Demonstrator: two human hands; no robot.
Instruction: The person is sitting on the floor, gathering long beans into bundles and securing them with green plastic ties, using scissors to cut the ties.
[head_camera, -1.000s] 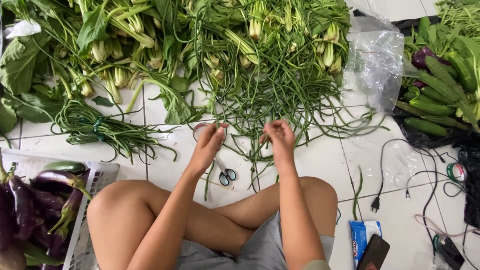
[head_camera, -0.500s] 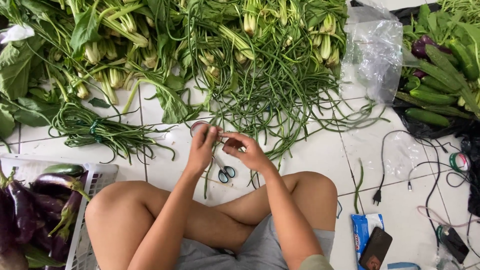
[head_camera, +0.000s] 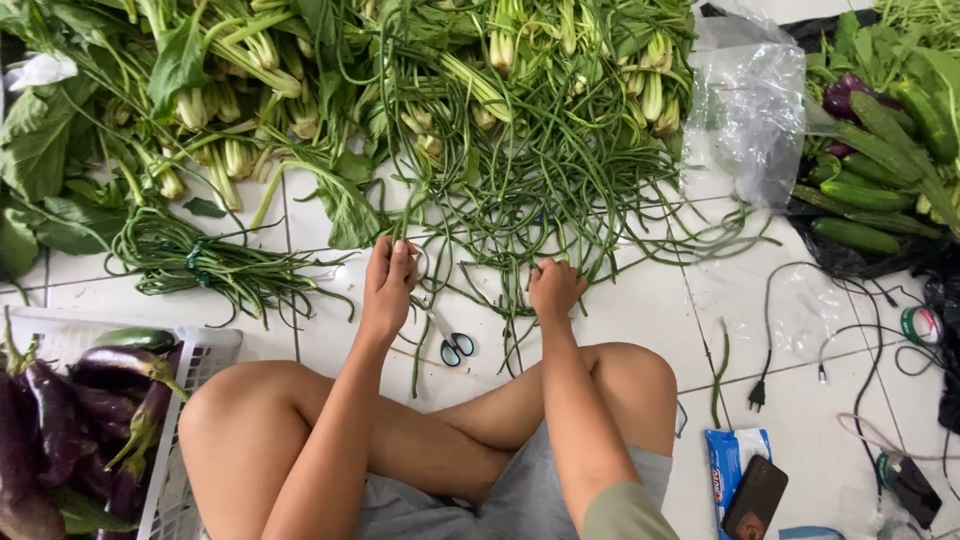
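Change: both hands have parted again and dropped onto the long beans (head_camera: 560, 200).
Left hand (head_camera: 388, 280): pinches bean strands.
Right hand (head_camera: 553, 288): closed around strands.
Scissors (head_camera: 448, 340): lie idle between them.

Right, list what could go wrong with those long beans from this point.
1. The loose long beans lie tangled; pulling with the right hand may drag extra strands or snap some.
2. The scissors lie on the tile between both hands, near the bare knees; the left hand could brush the blades while gathering.
3. The power cable trails close to stray bean ends and might get caught up with them.
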